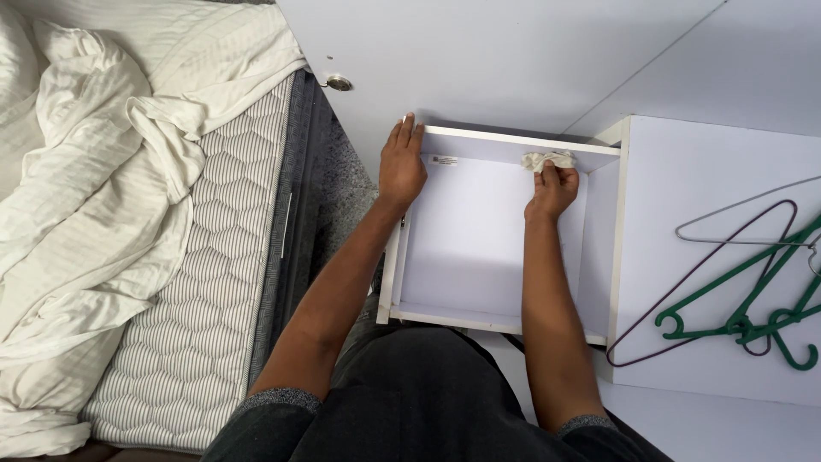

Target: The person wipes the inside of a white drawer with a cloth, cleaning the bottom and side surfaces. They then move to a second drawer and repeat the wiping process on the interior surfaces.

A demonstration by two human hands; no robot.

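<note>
The right hand [553, 190] pinches a crumpled white cloth [547, 159] against the open white drawer's [496, 321] far wall; the left hand [401, 167], fingers flat, rests on the drawer's far left corner.

The right hand [552, 190] covers the lower part of the crumpled white cloth [548, 160], so its grip on it is hidden. The green plastic hangers [753, 299] run past the right edge. The small label inside the open white drawer [496, 239] is too small to tell. The rumpled white striped bedsheet [85, 197] is cut off at the left.
</note>
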